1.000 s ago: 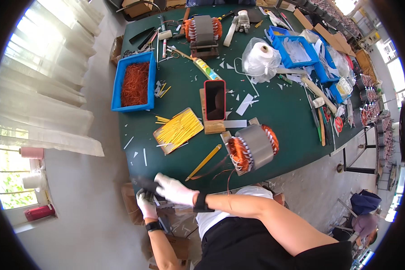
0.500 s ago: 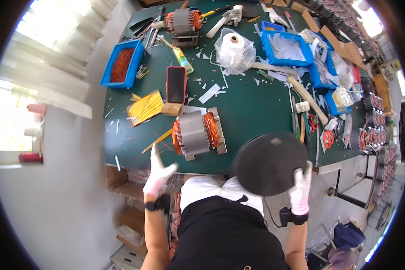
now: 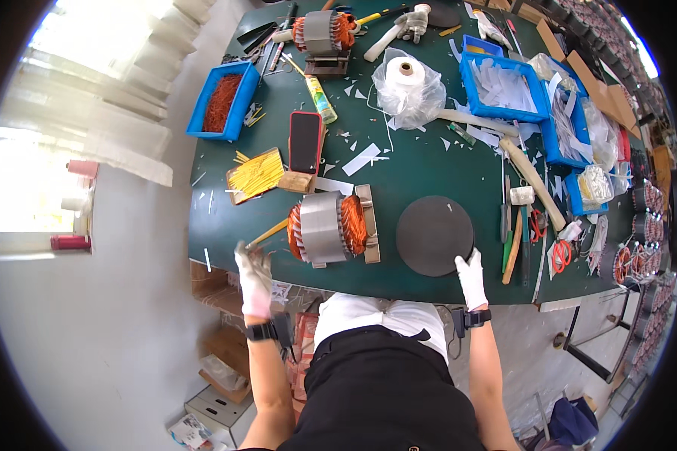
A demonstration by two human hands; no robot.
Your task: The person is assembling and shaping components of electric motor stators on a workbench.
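A black round disc (image 3: 435,236) lies on or just above the green table at the front right. My right hand (image 3: 471,279), in a white glove, grips its near right edge, thumb and fingers at the rim. My left hand (image 3: 254,284), also gloved, is at the front left edge with its fingers loosely apart, close to the tip of a yellow stick (image 3: 268,234); whether it touches the stick is unclear. Between the hands a motor stator (image 3: 323,227), a grey metal core with copper windings, rests on its side against a metal stand (image 3: 370,225).
Behind the stator are a phone (image 3: 305,143), a wooden block (image 3: 296,182) and yellow strips (image 3: 256,174). A blue tray (image 3: 241,113) stands at the far left. Mallets, scissors (image 3: 561,255) and blue bins (image 3: 504,113) line the right. A second stator (image 3: 320,31) sits at the back.
The disc has come from over my lap, tilted, to the tabletop right of the stator, moved by my right hand. My left hand's fingers have moved slightly left, near the yellow stick.
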